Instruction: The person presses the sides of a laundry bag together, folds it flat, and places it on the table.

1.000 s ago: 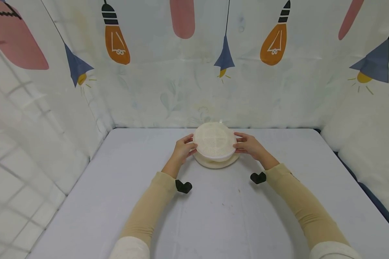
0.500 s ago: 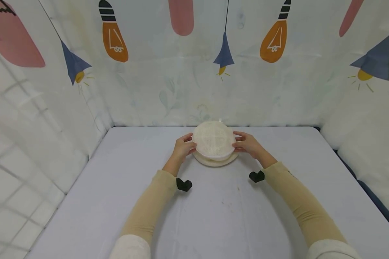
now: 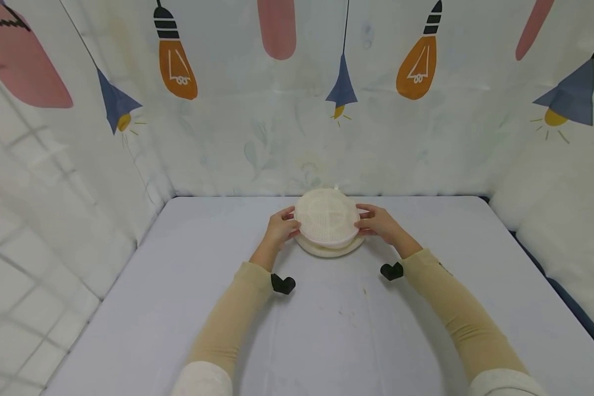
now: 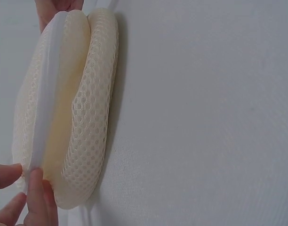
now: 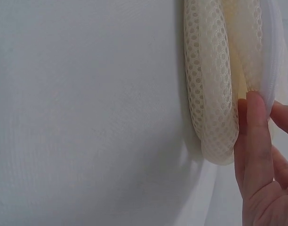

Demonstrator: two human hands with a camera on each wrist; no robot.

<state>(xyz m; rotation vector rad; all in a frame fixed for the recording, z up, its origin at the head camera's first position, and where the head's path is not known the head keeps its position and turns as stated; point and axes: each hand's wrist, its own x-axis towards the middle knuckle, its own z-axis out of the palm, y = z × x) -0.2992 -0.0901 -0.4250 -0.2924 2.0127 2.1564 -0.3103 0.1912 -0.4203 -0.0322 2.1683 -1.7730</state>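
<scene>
A round cream mesh laundry bag point(image 3: 326, 217) stands near the far edge of the table, its upper disc tilted up toward me. My left hand point(image 3: 279, 228) pinches its left edge between thumb and fingers. On the opposite side, my right hand point(image 3: 383, 224) pinches the right edge the same way. In the left wrist view a smooth white band point(image 4: 46, 94) runs around the upper disc's rim, and a gap parts it from the thick honeycomb-mesh base point(image 4: 94, 103). The right wrist view has the base point(image 5: 210, 84) resting on the table, with fingertips at the white band.
A white cloth covers the table point(image 3: 322, 330), with a few small specks on it. Behind it hangs a pale curtain point(image 3: 218, 137) printed with bulbs and lamps. Dark heart-shaped pieces point(image 3: 283, 284) sit at both wrists, beside the tan sleeves point(image 3: 232, 313).
The head view dips and comes back slightly. Both hands keep their grip on the bag's rim, and the bag stays in nearly the same place.
</scene>
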